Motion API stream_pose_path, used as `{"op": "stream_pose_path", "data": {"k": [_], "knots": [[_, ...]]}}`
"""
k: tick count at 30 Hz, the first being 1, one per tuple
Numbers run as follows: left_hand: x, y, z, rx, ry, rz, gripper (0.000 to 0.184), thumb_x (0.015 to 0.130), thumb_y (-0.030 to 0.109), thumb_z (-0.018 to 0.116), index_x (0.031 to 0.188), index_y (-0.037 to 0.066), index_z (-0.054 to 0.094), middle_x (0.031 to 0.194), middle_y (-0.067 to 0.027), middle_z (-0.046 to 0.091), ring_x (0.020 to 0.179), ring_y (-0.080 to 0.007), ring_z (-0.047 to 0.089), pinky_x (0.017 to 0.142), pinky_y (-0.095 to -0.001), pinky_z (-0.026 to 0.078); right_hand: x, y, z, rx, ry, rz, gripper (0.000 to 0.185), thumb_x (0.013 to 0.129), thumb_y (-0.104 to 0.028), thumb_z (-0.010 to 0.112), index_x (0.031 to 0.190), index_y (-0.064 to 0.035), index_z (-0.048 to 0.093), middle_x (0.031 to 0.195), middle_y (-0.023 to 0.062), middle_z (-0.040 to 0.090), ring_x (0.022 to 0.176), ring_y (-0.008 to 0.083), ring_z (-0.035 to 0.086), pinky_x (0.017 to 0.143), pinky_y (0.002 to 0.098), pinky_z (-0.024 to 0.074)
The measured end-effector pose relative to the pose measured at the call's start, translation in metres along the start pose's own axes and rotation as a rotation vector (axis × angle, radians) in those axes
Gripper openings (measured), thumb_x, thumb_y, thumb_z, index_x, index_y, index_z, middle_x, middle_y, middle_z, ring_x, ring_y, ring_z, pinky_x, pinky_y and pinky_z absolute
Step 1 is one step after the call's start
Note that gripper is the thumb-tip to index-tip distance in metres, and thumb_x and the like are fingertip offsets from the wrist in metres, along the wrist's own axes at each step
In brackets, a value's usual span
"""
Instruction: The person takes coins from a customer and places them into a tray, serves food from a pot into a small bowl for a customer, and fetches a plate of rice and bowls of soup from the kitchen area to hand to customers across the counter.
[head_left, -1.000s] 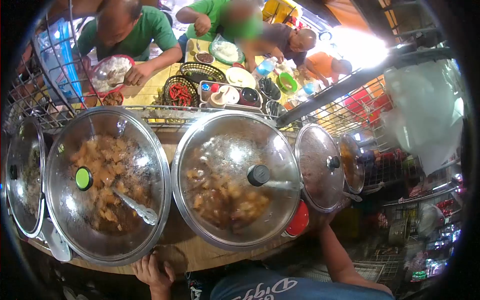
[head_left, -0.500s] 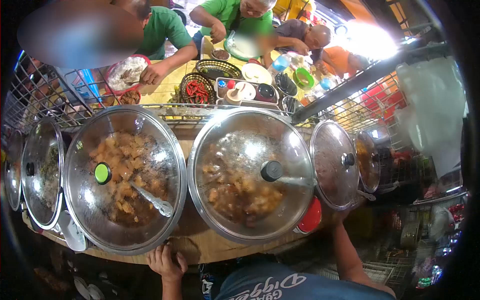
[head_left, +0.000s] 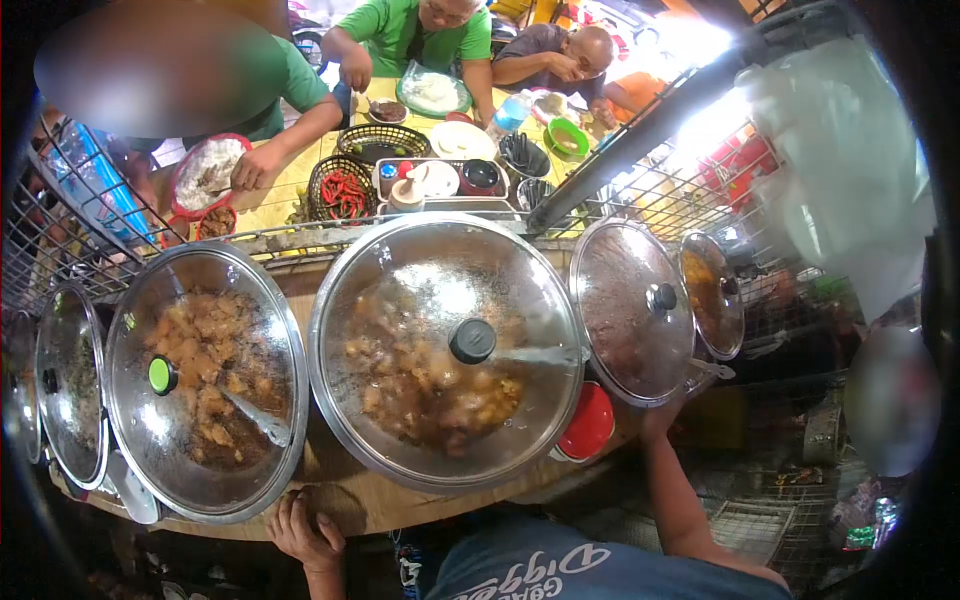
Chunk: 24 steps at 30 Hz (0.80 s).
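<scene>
My left hand (head_left: 305, 532) rests on the front edge of the wooden counter (head_left: 400, 508), fingers apart and holding nothing. Just above it is a glass-lidded pot with a green knob (head_left: 162, 375). My right hand (head_left: 662, 412) reaches to the counter edge below another lidded pot (head_left: 632, 310); its fingers are mostly hidden in shadow. Between my hands stands a large glass-lidded pot of stew (head_left: 440, 400) with a black knob, a spoon handle inside. A red bowl (head_left: 586, 422) sits beside this pot, left of my right hand.
Beyond a wire grille (head_left: 300, 238), people eat at a yellow table (head_left: 270, 205) with rice plates, a basket of red chilies (head_left: 342, 192) and a condiment tray (head_left: 440, 180). More lidded pots stand at both ends. Plastic bags (head_left: 845, 180) hang at the right.
The view has shifted, moving the pots leftward in the frame since half a second ago. A person in a dark shirt has raised a hand to the mouth. My hands stay at the counter edge.
</scene>
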<state>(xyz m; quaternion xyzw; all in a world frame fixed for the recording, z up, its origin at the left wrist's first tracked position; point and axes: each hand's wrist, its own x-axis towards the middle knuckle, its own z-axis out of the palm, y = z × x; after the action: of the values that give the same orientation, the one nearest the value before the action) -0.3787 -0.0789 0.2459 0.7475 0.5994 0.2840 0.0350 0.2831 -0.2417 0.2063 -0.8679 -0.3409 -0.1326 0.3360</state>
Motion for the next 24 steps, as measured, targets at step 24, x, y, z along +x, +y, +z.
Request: {"op": "stream_pose_path", "data": {"k": [24], "knots": [[-0.002,0.003,0.002,0.008,0.124,-0.018,0.042,0.087,0.034,0.052,0.110,-0.001,0.060,0.114,-0.0246,0.057,0.101,-0.0441,0.054,0.083,-0.0510,0.043,-0.002,0.005,0.010,0.045,0.180,0.037,0.060,0.099,-0.042,0.043,0.136,0.0052,0.041,0.144,0.0224,0.038,0.132,0.0340,0.036,0.111,0.0430,0.0242]]}}
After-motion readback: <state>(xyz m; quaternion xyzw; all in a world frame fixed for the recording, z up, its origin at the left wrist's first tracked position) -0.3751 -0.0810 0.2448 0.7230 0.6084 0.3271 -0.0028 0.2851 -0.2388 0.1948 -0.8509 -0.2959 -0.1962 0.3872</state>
